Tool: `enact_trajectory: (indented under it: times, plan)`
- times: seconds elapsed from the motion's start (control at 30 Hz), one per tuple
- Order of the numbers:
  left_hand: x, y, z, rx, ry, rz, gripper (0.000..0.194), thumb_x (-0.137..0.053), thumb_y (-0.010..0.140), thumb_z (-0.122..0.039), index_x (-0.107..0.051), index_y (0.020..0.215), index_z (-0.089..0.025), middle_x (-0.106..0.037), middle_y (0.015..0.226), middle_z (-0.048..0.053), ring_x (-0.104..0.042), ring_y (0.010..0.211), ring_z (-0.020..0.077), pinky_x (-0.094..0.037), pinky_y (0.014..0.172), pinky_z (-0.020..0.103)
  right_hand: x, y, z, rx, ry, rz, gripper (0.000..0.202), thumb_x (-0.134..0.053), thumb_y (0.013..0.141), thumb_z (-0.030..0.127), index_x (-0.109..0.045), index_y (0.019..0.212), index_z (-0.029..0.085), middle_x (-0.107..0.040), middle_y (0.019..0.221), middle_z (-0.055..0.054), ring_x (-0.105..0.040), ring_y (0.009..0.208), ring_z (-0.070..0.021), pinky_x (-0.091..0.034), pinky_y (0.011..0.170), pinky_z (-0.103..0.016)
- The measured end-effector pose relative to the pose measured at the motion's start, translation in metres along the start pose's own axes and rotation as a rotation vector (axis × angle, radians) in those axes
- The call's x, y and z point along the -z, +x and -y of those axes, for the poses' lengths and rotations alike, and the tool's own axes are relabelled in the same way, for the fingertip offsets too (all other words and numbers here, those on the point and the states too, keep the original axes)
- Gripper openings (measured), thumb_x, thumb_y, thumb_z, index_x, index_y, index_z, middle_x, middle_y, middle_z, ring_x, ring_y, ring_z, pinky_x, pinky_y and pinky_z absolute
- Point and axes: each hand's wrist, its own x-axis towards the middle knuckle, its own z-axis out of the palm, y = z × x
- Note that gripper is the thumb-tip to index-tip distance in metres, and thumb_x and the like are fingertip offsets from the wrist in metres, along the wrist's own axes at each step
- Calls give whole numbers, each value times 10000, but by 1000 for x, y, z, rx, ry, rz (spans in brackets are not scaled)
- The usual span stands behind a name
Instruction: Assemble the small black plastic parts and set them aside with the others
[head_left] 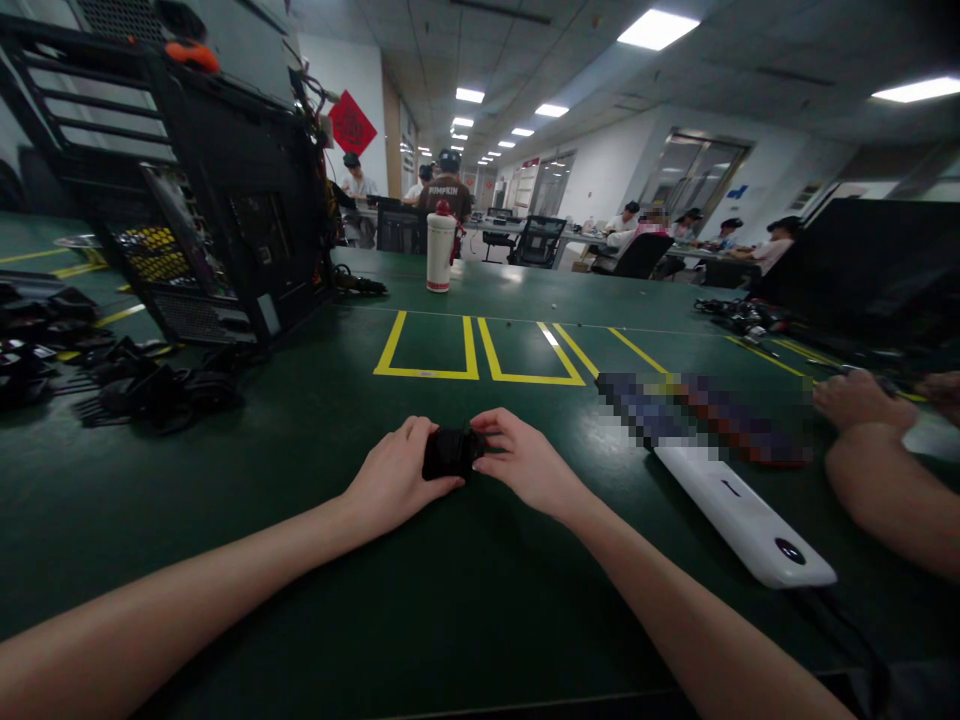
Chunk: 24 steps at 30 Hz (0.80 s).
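Note:
Just above the green tabletop (360, 620), in the middle of the head view, is a small black boxy part (448, 454) with a glossy dark face. My left hand (397, 462) is closed around its left side, thumb along the near edge. The fingertips of my right hand (517, 455) pinch its right end, where a small dark piece sticks out. The part is too dark to make out its exact kind.
An open black computer case (217, 200) stands at the left, with black plastic parts (165, 385) before it. A white bottle (439, 250) stands behind yellow tape outlines (427, 374). At right are a white device (742, 510), pixelated items and another person's hands (862, 405).

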Motion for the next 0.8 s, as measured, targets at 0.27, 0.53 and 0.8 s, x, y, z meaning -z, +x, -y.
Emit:
enact_trajectory:
  times: [0.27, 0.53, 0.8]
  plan:
    - [-1, -1, 0, -28, 34, -4, 483, -490, 663, -526, -390, 992, -186, -457, 935, 51, -521, 764, 197, -440, 591, 319, 1, -1, 0, 106, -152, -61, 449, -641, 602, 129, -470, 1007, 223, -525, 975, -35, -508, 930, -177, -429, 809, -383]
    - [0, -1, 0, -33, 33, 0, 462, -487, 670, -515, -395, 981, -187, -451, 926, 42, -515, 756, 186, -440, 602, 316, 4, 6, -14, 69, 23, 68, 503, -650, 589, 125, -424, 1030, 210, -477, 1053, -43, -516, 957, -165, -438, 831, -346]
    - [1, -1, 0, -26, 20, 10, 466, -495, 665, -511, -384, 977, -183, -446, 931, 46, -511, 750, 181, -444, 584, 301, 5, 10, -25, 55, -14, 65, 427, -671, 578, 174, -467, 953, 170, -511, 1010, -46, -522, 955, -163, -418, 859, -351]
